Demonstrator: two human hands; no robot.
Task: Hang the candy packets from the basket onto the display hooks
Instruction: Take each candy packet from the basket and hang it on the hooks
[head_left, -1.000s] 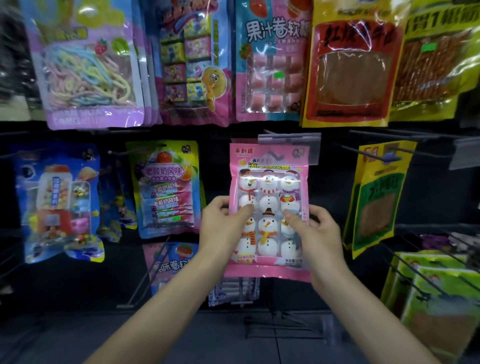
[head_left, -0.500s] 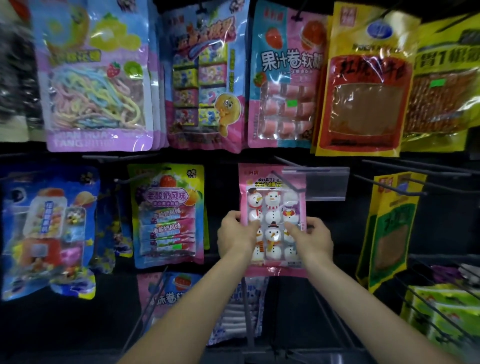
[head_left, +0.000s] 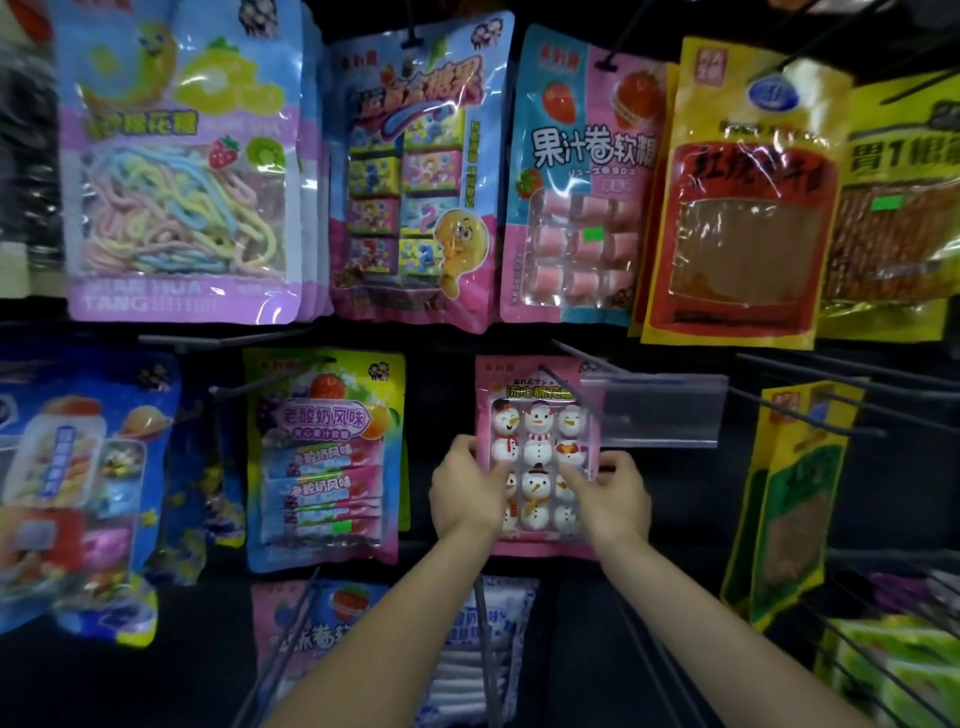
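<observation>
**Snowman Packet Is Slid Back on the Hook**

Since the picture from a moment ago, the pink snowman packet (head_left: 537, 452) is slid farther back along the display hook (head_left: 563, 383), away from the person. Its top corner is now seen behind the clear tag holder (head_left: 660, 410), where before it was in front of it. Both hands are carried forward with it.

The packet is held upright in the middle of the second row, and the thin dark hook is seen crossing its top edge. The packet is gripped on its left side by the left hand (head_left: 467, 499), with the thumb laid on the front over the snowmen and the fingers tucked round the edge. Its right side is gripped the same way by the right hand (head_left: 613, 504), with the thumb on the front and the fingers curled round the edge.

Just to the left, a yellow and blue candy packet (head_left: 322, 457) is hung. Well to the right, a yellow and green packet (head_left: 789, 499) is hung on its own hook. Above, a pink and blue fruit roll packet (head_left: 576, 176) is hung in the top row.
</observation>
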